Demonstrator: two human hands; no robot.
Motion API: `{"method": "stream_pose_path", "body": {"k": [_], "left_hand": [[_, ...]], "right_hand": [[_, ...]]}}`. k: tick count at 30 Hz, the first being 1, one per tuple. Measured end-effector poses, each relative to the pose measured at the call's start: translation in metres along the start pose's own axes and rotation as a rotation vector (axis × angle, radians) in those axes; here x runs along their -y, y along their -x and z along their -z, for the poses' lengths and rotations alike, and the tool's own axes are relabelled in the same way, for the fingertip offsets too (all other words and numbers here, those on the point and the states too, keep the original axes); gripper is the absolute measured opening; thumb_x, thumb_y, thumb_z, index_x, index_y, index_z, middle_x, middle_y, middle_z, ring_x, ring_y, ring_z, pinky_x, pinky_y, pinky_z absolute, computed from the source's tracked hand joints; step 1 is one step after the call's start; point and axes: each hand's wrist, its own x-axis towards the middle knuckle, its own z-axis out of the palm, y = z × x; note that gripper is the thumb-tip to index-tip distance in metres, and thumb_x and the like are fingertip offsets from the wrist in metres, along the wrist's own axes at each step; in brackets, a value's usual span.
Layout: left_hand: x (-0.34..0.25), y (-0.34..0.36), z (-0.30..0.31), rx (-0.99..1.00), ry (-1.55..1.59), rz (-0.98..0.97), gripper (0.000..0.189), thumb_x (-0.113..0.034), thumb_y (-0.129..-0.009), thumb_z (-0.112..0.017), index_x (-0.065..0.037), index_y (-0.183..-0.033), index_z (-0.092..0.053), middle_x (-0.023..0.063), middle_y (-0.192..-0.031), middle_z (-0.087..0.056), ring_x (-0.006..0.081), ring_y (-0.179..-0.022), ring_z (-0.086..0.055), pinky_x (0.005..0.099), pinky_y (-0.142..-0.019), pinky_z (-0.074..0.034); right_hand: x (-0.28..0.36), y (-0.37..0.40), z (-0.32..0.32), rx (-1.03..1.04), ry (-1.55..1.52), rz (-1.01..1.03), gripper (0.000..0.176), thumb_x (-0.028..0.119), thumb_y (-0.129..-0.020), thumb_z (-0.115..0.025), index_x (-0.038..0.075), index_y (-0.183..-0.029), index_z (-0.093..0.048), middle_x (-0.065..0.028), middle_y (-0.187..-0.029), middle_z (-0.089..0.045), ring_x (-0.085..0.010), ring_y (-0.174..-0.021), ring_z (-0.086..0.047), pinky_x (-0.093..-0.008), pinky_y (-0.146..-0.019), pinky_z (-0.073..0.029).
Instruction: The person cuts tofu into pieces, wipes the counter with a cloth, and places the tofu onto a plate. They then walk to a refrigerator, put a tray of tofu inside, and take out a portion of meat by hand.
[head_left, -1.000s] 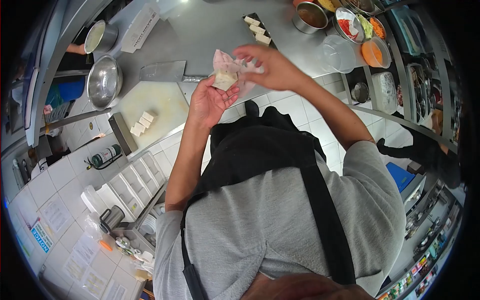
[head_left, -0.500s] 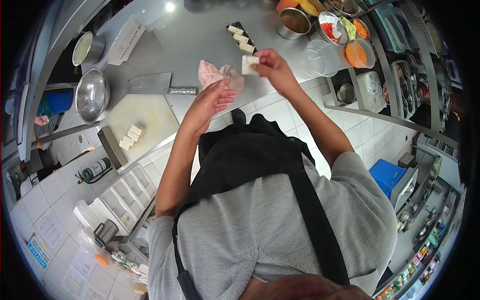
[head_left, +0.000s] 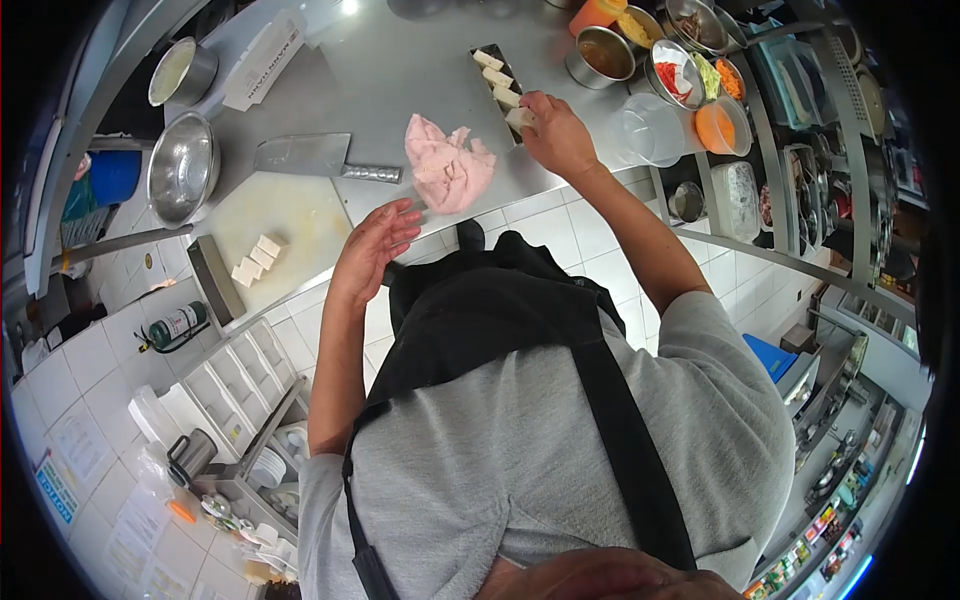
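My right hand [head_left: 560, 137] grips a white tofu block [head_left: 519, 119] at the near end of a narrow dark tray [head_left: 487, 50]. Several other tofu blocks [head_left: 495, 76] sit in a row in that tray. Fingers apart and holding nothing, my left hand [head_left: 372, 250] hovers by the table's front edge. Between the hands a crumpled pink cloth [head_left: 449, 168] lies on the steel table. A cleaver [head_left: 305, 155] rests flat to the left, its handle toward the cloth. More tofu pieces [head_left: 260, 258] stand on the white cutting board [head_left: 300, 212].
At the left are a steel bowl [head_left: 184, 170], a pot [head_left: 183, 72] and a white box [head_left: 264, 60]. Toward the right stand a pot of brown liquid [head_left: 601, 58], a clear tub [head_left: 648, 130], an orange-filled tub [head_left: 722, 127] and a bowl with red strips [head_left: 676, 74].
My right hand has carried the tofu block from above the cloth up to the tray's near end. My left hand has moved away from the cloth, down and left.
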Motion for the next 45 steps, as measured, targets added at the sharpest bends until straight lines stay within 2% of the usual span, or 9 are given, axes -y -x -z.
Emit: {"method": "stream_pose_path", "body": {"k": [12, 14, 16, 18, 22, 25, 32, 38, 45], "left_hand": [[0.025, 0.069, 0.049, -0.169, 0.092, -0.057, 0.059, -0.044, -0.107, -0.063, -0.008, -0.153, -0.055, 0.0098, -0.143, -0.066, 0.0190, -0.125, -0.065, 0.0362, -0.106, -0.049], [0.044, 0.106, 0.069, -0.093, 0.293, -0.173, 0.062, -0.044, -0.107, -0.061, -0.009, -0.157, -0.051, 0.0117, -0.149, -0.063, 0.0227, -0.130, -0.064, 0.0383, -0.109, -0.049], [0.070, 0.143, 0.089, -0.133, 0.401, -0.193, 0.068, -0.048, -0.106, -0.059, -0.008, -0.160, -0.046, 0.0133, -0.153, -0.059, 0.0272, -0.133, -0.062, 0.0412, -0.113, -0.047], [0.090, 0.180, 0.098, -0.405, 0.374, -0.192, 0.074, -0.054, -0.105, -0.060, -0.007, -0.160, -0.045, 0.0146, -0.155, -0.058, 0.0295, -0.135, -0.061, 0.0447, -0.112, -0.049], [0.114, 0.242, 0.112, -0.529, 0.541, -0.282, 0.082, -0.062, -0.103, -0.056, -0.007, -0.163, -0.041, 0.0189, -0.159, -0.053, 0.0353, -0.141, -0.057, 0.0493, -0.113, -0.049], [0.120, 0.266, 0.127, -0.372, 0.942, -0.561, 0.093, -0.072, -0.103, -0.048, -0.008, -0.169, -0.030, 0.0270, -0.171, -0.033, 0.0520, -0.152, -0.040, 0.0606, -0.120, -0.041], [0.096, 0.274, 0.188, 0.005, 1.149, -0.784, 0.100, -0.081, -0.102, -0.035, -0.010, -0.171, -0.023, 0.0285, -0.174, -0.021, 0.0599, -0.153, -0.031, 0.0665, -0.120, -0.038], [0.085, 0.288, 0.226, 0.135, 1.107, -0.712, 0.101, -0.081, -0.101, -0.038, -0.014, -0.173, -0.016, 0.0265, -0.175, -0.019, 0.0610, -0.151, -0.034, 0.0656, -0.113, -0.048], [0.081, 0.303, 0.227, 0.026, 0.740, -0.479, 0.094, -0.076, -0.103, -0.040, -0.014, -0.172, -0.022, 0.0269, -0.169, -0.035, 0.0563, -0.140, -0.052, 0.0570, -0.110, -0.054]], "right_hand": [[0.064, -0.033, 0.023, 0.019, 0.049, 0.243, 0.050, 0.016, -0.091, -0.077, 0.011, -0.138, -0.061, -0.0180, -0.129, -0.067, -0.0415, -0.120, -0.062, -0.0505, -0.102, -0.051], [0.096, -0.036, 0.018, 0.235, -0.070, 0.115, 0.052, 0.020, -0.092, -0.076, 0.011, -0.140, -0.059, -0.0192, -0.131, -0.066, -0.0416, -0.118, -0.064, -0.0515, -0.101, -0.052], [0.103, -0.037, -0.008, 0.274, 0.001, 0.287, 0.055, 0.023, -0.093, -0.076, 0.010, -0.143, -0.058, -0.0216, -0.134, -0.064, -0.0426, -0.121, -0.065, -0.0517, -0.101, -0.053], [0.136, -0.029, -0.022, 0.617, 0.216, 0.204, 0.059, 0.025, -0.092, -0.076, 0.010, -0.146, -0.056, -0.0237, -0.136, -0.062, -0.0448, -0.123, -0.064, -0.0519, -0.102, -0.054], [0.137, -0.012, -0.058, 0.669, 0.227, 0.172, 0.059, 0.022, -0.090, -0.076, 0.011, -0.144, -0.056, -0.0238, -0.136, -0.062, -0.0449, -0.124, -0.063, -0.0516, -0.101, -0.054], [0.133, -0.013, -0.074, 0.649, 0.274, 0.112, 0.054, 0.016, -0.090, -0.074, 0.009, -0.141, -0.060, -0.0233, -0.135, -0.065, -0.0448, -0.121, -0.065, -0.0506, -0.100, -0.055], [0.090, -0.019, -0.100, 0.504, 0.226, 0.143, 0.047, 0.009, -0.091, -0.070, 0.008, -0.137, -0.066, -0.0216, -0.129, -0.071, -0.0444, -0.116, -0.069, -0.0480, -0.097, -0.056], [0.134, 0.012, -0.083, 0.341, 0.177, 0.208, 0.043, 0.015, -0.090, -0.072, 0.006, -0.132, -0.068, -0.0269, -0.117, -0.073, -0.0439, -0.112, -0.071, -0.0494, -0.097, -0.056], [0.062, -0.002, -0.088, 0.437, 0.169, -0.001, 0.046, 0.024, -0.076, -0.073, 0.002, -0.116, -0.071, -0.0249, -0.096, -0.075, -0.0413, -0.090, -0.076, -0.0485, -0.078, -0.058]]}}
